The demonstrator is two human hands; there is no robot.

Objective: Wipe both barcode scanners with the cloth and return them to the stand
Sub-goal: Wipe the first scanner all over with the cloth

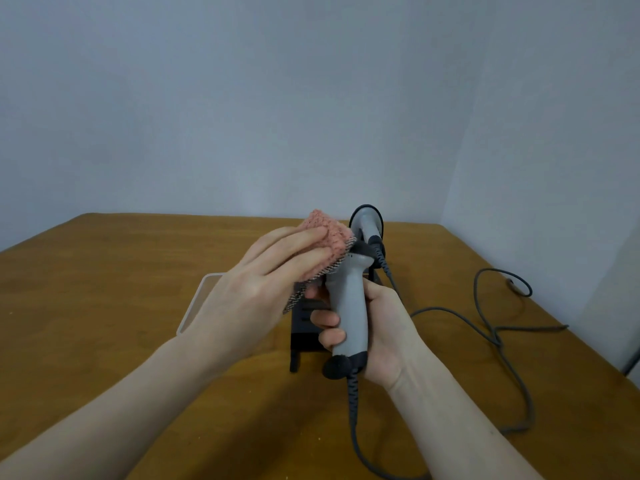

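Observation:
My right hand [381, 327] grips the handle of a grey barcode scanner [348, 306], held upright above the table with its head pointing away. My left hand [256, 289] presses a pink cloth [327, 244] against the scanner's head, which the cloth mostly hides. A second grey scanner [367, 225] sits behind it in the black stand [304, 336], its head up. The stand is partly hidden by both hands.
Grey cables [491, 334] run from both scanners across the right side of the wooden table [104, 289] and loop near its right edge. A clear plastic tray [195, 303] lies left of the stand, under my left hand. A pale wall stands behind.

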